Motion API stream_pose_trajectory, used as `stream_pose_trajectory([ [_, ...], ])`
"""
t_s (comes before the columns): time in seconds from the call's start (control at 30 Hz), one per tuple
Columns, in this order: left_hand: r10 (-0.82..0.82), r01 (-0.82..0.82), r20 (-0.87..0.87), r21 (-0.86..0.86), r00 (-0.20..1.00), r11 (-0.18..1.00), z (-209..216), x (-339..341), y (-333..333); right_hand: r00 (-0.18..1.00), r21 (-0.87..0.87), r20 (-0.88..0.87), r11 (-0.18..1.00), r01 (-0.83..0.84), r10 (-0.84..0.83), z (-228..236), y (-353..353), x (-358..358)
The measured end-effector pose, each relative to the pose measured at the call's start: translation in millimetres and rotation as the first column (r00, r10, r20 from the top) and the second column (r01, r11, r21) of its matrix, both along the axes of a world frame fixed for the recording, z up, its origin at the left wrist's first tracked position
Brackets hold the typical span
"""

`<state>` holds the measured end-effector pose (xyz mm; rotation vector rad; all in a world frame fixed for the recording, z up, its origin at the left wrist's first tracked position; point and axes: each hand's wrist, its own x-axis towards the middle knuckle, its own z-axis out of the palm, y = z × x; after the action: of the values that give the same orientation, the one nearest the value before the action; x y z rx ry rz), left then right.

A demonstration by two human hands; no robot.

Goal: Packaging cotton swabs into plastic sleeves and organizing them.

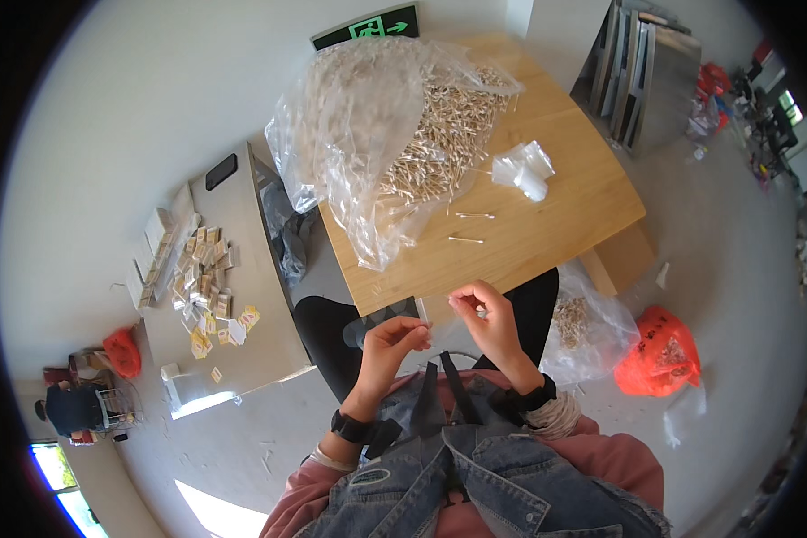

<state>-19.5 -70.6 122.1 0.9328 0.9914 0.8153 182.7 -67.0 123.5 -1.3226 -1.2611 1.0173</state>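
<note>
My left hand (394, 345) and my right hand (486, 325) are raised over my lap, just off the table's near edge. Both have thumb and fingertips pinched together. Between them a small clear plastic bag (436, 314) shows faintly, thin and hard to make out. Beyond the hands, two loose cotton swabs (465, 239) lie on the wooden table (547, 229). A large clear bag (354, 134), lying open on its side, spills a big heap of cotton swabs (444, 134). To its right sits a small stack of clear plastic bags (524, 170).
On a grey side table (269, 336) at the left are many small packed boxes (204, 273), yellow-and-white cards (201, 341) and a black phone (221, 171). Right of my legs, a clear bag of swabs (569, 323) and a red bag (657, 354) rest on the floor.
</note>
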Motion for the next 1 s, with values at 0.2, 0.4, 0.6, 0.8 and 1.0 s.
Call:
stream_pose_trajectory([
  [0.2,0.004,-0.001,0.045,-0.055,0.999,0.998,1,-9,-7,0.997,0.048,0.058,0.997,-0.06,0.057,-3,-8,-16],
  [0.4,0.191,-0.196,-0.131,-0.032,0.973,0.98,-7,-20,-13,0.88,0.358,0.475,0.917,-0.175,-0.018,15,-16,-47],
  [0.6,0.249,-0.25,0.026,0.052,0.968,0.967,-3,-22,-22,0.986,-0.05,-0.078,0.987,-0.152,0.148,0,-34,-74],
  [0.8,0.318,-0.319,0.052,-0.002,0.947,0.948,-16,-25,-25,0.97,-0.065,-0.067,0.969,-0.24,0.235,-2,-29,-67],
  [1.0,0.273,-0.274,0.024,0.123,0.962,0.954,9,-22,-31,0.846,-0.38,-0.528,0.872,-0.31,0.071,-6,-33,-57],
])
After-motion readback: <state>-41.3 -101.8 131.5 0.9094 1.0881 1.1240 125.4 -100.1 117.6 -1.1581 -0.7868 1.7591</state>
